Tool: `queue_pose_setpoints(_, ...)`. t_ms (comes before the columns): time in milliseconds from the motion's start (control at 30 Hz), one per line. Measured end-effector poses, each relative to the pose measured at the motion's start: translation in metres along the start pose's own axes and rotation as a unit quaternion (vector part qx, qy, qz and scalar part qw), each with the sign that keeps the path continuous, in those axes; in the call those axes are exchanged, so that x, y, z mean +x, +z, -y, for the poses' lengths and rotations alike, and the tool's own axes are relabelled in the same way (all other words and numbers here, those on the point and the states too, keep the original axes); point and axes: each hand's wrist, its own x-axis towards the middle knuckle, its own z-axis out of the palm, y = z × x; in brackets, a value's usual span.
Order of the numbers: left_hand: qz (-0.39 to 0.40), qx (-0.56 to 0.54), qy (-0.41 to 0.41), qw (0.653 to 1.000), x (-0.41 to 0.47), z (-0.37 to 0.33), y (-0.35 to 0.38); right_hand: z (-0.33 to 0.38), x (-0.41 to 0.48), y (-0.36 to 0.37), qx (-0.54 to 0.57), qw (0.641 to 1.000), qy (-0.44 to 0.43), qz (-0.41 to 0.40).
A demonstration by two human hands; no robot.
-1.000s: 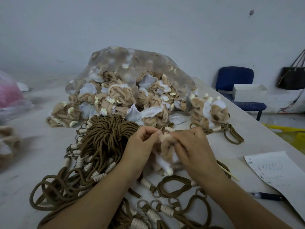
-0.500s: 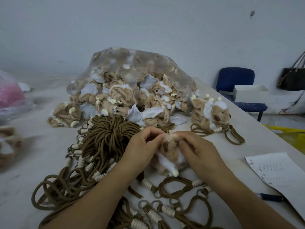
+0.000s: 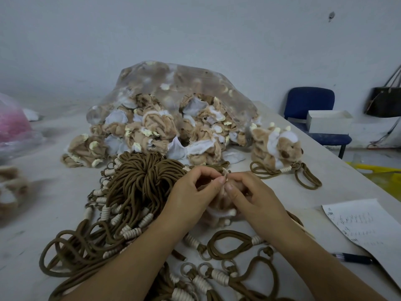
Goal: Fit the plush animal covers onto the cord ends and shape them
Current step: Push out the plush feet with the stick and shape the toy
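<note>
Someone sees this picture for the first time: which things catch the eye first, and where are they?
First, the big clear bag at the back of the table, spilling tan and white plush covers. In front of it, left of centre, lies a thick bundle of brown cords. At the centre, the left hand and right hand pinch one plush cover between them.
</note>
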Motion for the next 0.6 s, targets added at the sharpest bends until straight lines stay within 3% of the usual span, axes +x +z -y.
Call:
queue_pose_setpoints(267,-0.02,-0.002,-0.005,1.0,0.0011,0.0009,0.0001,0.0014,0.0005,-0.0015,-0.009,1.0,-0.012,-0.015)
queue_pose_setpoints(600,-0.012,0.091,0.017,0.996,0.0001,0.0,-0.0012,0.0049,0.001,-0.0065,0.003,1.0,-0.001,-0.017)
